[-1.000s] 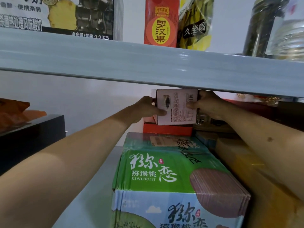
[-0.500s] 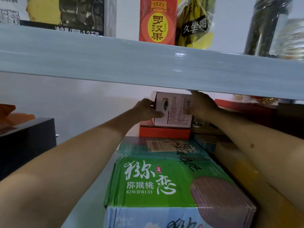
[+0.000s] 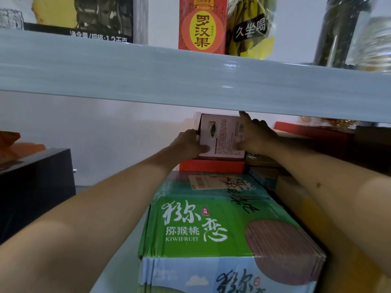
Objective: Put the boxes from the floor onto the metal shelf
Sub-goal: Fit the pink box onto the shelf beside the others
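Observation:
A small pale pink box (image 3: 222, 136) with printed text and a barcode stands deep on the metal shelf (image 3: 118, 229), on top of an orange-red box (image 3: 211, 166). My left hand (image 3: 188, 142) grips its left edge, thumb across the front. My right hand (image 3: 254, 136) holds its right edge, one finger raised to the underside of the grey upper shelf (image 3: 190, 81). A green and blue kiwifruit carton (image 3: 211, 225) lies in front, between my forearms.
A black box (image 3: 33, 187) sits at the left with something orange on it. A yellowish carton (image 3: 317, 218) and red boxes (image 3: 313, 132) fill the right. On the upper shelf stand a red carton (image 3: 203, 24), a yellow bag (image 3: 251, 28) and glass jars (image 3: 342, 30).
The pink box has gone a little further back and now stands more upright on the orange-red box. Both hands stayed on its edges; the view moved slightly closer.

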